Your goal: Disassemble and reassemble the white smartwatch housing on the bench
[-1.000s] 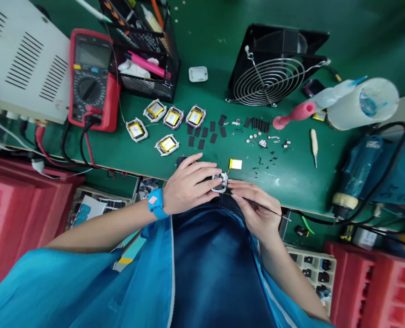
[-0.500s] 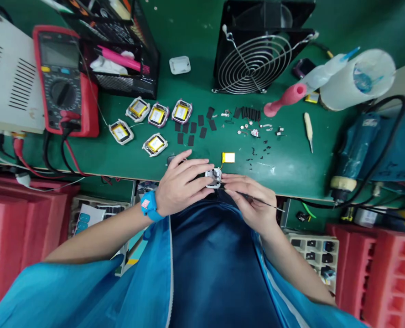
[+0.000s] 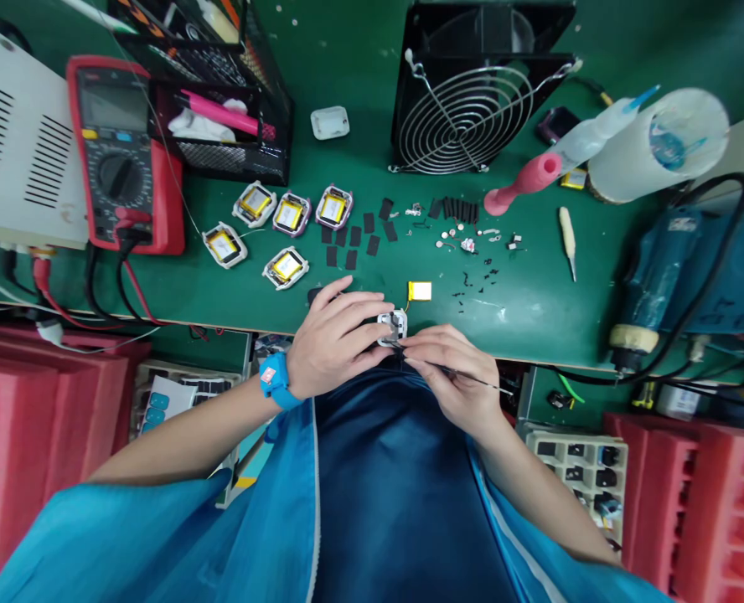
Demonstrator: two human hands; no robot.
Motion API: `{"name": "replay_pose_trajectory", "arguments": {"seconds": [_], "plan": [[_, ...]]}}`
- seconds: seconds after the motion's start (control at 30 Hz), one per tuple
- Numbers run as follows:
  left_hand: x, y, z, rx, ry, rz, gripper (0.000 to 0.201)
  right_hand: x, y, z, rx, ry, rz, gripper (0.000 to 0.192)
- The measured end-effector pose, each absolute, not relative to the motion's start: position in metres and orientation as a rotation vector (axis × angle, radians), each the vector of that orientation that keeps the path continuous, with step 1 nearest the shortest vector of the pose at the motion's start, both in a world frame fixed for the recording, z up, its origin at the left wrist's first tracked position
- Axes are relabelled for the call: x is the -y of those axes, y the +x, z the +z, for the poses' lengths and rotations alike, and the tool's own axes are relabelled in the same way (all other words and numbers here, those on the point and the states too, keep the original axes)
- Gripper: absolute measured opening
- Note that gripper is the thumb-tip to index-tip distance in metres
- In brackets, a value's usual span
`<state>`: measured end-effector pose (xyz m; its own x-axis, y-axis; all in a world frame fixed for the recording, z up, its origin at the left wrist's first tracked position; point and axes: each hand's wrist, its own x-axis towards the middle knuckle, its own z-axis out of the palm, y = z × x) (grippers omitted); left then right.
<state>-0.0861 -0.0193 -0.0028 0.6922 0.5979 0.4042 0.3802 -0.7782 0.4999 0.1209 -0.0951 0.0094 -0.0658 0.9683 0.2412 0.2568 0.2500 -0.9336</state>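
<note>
My left hand (image 3: pixel 340 339) grips the left side of a small white watch case (image 3: pixel 392 327) at the bench's front edge. The case lies with its inside facing up, and dark parts show in it. In my right hand (image 3: pixel 457 373) is a thin metal tweezer-like tool (image 3: pixel 482 382), pinched between thumb and fingers. Its tip is at the lower right of the case, partly hidden by my fingers. A yellow and white battery (image 3: pixel 420 291) lies just beyond the case, with a wire running towards it.
Several watch cases with batteries (image 3: pixel 286 266) lie at the left, near black pads (image 3: pixel 351 260). A fan (image 3: pixel 466 126) stands at the back. A red multimeter (image 3: pixel 121 167) is far left; a pink-handled brush-like tool (image 3: pixel 523 184) and an electric screwdriver (image 3: pixel 648 285) are right.
My right hand has shifted slightly left and down, bringing the tool's tip from inside the case to its lower right edge. My left hand stays on the case.
</note>
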Motion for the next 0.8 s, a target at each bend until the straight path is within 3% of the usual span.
{"name": "replay_pose_trajectory", "arguments": {"seconds": [0.33,0.8], "plan": [[0.02,-0.087,-0.005,-0.763,2.488,0.832,0.017,0.098,0.144,0.017,1.244,-1.397,0.871,0.014],[0.022,-0.082,0.004,-0.853,2.359,0.742,0.019,0.088,0.124,-0.006,1.581,-1.182,0.715,0.04]]}}
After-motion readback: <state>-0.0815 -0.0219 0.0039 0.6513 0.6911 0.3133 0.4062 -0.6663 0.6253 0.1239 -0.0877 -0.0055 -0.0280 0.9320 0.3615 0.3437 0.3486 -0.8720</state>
